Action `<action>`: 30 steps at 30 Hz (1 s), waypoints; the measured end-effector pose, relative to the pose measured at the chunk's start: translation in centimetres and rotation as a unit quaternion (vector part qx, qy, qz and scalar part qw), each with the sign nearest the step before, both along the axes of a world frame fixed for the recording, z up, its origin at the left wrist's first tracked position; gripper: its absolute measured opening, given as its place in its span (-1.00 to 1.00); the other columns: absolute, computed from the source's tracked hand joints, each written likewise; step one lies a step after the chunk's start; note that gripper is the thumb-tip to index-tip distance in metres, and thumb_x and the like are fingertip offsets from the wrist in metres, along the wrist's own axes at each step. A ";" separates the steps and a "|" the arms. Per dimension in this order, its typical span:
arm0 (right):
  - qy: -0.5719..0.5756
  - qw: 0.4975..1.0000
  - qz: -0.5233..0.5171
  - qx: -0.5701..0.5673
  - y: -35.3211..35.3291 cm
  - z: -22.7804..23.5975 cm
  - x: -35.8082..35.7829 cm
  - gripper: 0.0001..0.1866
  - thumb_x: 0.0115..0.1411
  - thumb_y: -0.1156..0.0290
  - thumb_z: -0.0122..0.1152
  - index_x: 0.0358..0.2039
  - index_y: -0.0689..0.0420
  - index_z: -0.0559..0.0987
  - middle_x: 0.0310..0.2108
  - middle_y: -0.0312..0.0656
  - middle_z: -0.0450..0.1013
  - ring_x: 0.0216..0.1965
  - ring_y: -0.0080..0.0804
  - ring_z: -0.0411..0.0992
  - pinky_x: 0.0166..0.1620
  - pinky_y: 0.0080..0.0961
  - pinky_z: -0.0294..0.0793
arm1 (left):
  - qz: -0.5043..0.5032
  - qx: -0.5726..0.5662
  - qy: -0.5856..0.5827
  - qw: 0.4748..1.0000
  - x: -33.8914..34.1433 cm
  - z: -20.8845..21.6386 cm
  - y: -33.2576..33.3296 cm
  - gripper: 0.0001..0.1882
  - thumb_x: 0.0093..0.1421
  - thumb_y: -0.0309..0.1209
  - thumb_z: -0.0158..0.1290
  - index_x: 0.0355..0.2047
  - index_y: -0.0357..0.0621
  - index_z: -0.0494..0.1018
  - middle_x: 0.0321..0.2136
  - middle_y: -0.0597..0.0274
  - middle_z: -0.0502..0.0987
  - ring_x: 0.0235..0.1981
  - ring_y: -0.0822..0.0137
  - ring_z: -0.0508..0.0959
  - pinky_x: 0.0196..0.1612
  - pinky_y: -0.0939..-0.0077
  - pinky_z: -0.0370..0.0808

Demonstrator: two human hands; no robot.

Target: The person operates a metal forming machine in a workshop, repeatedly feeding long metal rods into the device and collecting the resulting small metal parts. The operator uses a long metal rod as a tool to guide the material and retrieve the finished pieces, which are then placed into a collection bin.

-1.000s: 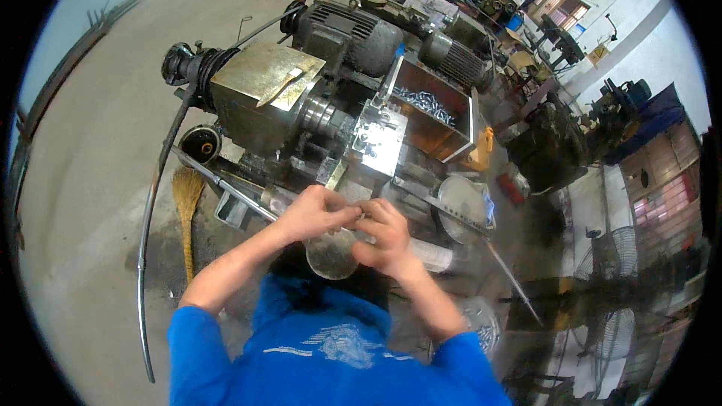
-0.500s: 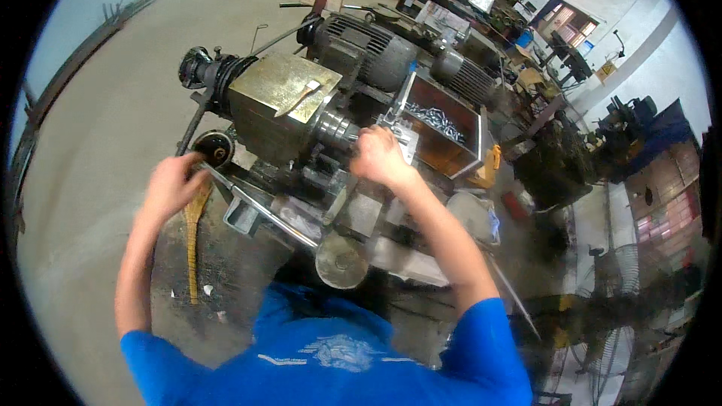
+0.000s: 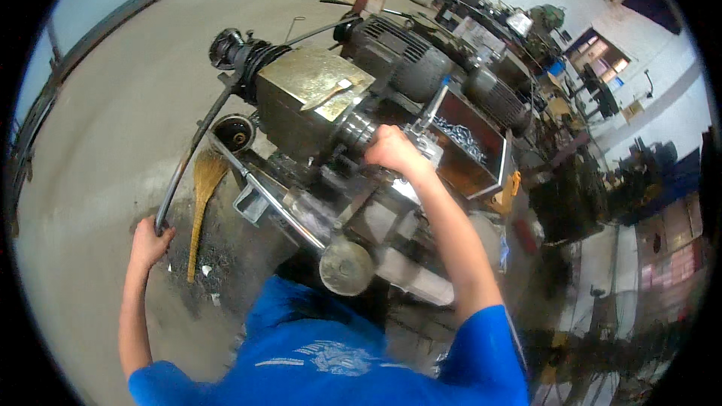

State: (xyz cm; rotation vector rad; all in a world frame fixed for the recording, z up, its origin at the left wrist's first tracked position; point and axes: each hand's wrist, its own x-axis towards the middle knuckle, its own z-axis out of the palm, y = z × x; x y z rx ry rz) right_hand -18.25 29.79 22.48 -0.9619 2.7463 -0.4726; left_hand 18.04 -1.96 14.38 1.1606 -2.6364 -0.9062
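My left hand (image 3: 153, 242) is closed around the lower end of a long dark metal lever (image 3: 188, 164), which slants up to the back of a greasy lathe-like machine (image 3: 297, 109). My right hand (image 3: 396, 152) is at the front of the round metal spindle (image 3: 356, 131), fingers curled; what they grip is hidden behind the hand. A brush (image 3: 326, 95) lies on top of the machine's headstock. Below it, a shiny silver bar (image 3: 282, 214) runs down to a round metal disc or wheel (image 3: 347, 265) close to my body.
An open box (image 3: 470, 143) of small shiny metal parts stands right of the spindle. Electric motors (image 3: 395, 56) sit behind. A straw broom (image 3: 199, 207) lies on the floor at left, near a small tray (image 3: 253, 203). More machinery fills the far right.
My left hand has moved down and toward me and now grips the lever's end, which has swung down with it. The right hand stays at the spindle. The view has shifted slightly.
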 end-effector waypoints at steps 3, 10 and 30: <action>0.001 0.999 -0.042 -0.001 -0.8 0.3 0.6 -0.69 -0.34 0.43 0.11 -0.54 0.41 0.49 -0.45 0.24 0.41 -0.31 0.06 0.42 -0.20 -0.30 0.42 | -0.016 -0.096 -0.019 0.995 0.4 -1.0 -0.4 -0.79 -0.12 -0.40 0.11 -0.57 -0.31 0.38 -0.66 -0.05 0.45 -0.57 0.04 0.49 -0.46 0.24 0.39; 0.011 0.998 0.002 -0.056 0.2 -0.7 0.5 -0.77 -0.36 0.40 0.07 -0.65 0.31 0.50 -0.62 0.17 0.37 -0.49 0.04 0.41 -0.35 -0.31 0.41 | -0.016 -0.351 -0.144 0.925 1.0 -0.8 -7.6 -0.81 -0.18 -0.41 0.05 -0.48 -0.15 0.40 -0.59 0.04 0.44 -0.45 0.06 0.46 -0.38 0.20 0.35; 0.216 0.952 0.029 -0.215 11.7 0.8 8.9 -0.66 -0.37 0.49 0.09 -0.43 0.19 0.52 -0.17 -0.10 0.39 -0.13 -0.08 0.30 -0.09 -0.30 0.34 | -0.183 -0.113 -0.090 0.972 -15.2 -20.8 1.6 -0.60 -0.22 -0.33 0.15 -0.31 -0.20 0.44 -0.38 -0.04 0.49 -0.29 0.04 0.48 -0.19 0.29 0.40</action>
